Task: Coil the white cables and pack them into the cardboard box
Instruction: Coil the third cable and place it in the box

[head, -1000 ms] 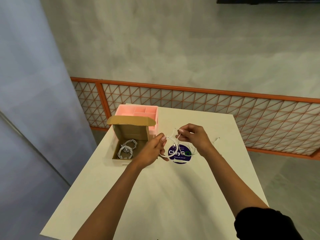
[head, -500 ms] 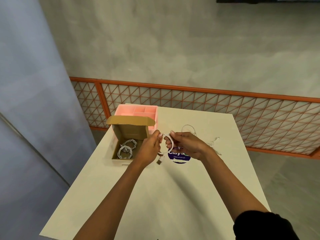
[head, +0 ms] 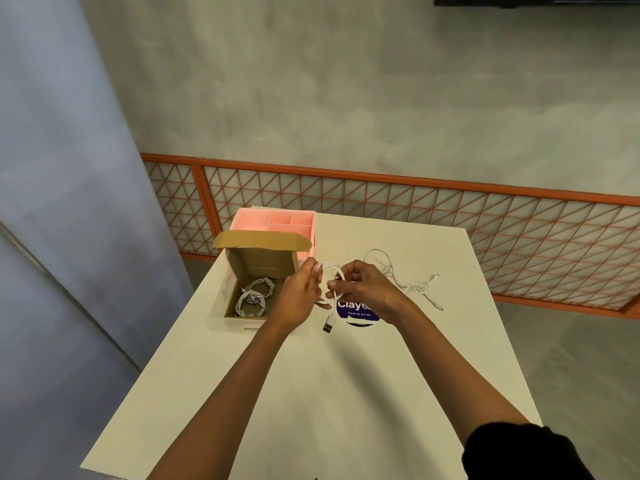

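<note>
Both hands hold a small coil of white cable [head: 333, 271] above the table, just right of the cardboard box [head: 231, 308]. My left hand [head: 300, 293] pinches the coil's left side and my right hand [head: 363, 287] pinches its right side. The cable's USB plug [head: 328, 325] dangles below the coil. The box stands open with its lid up, and two coiled white cables [head: 252, 296] lie inside. A loose white cable [head: 412, 282] lies uncoiled on the table to the right of my hands.
A pink compartment tray [head: 273, 220] stands behind the box at the table's far left. A dark blue round sticker [head: 358, 315] lies under my right hand. The white table [head: 311, 393] ends near an orange lattice railing [head: 450, 209].
The wide loop held a second ago has been drawn into a tight small coil between both hands. The USB plug now hangs free below it. The loose cable to the right came into view.
</note>
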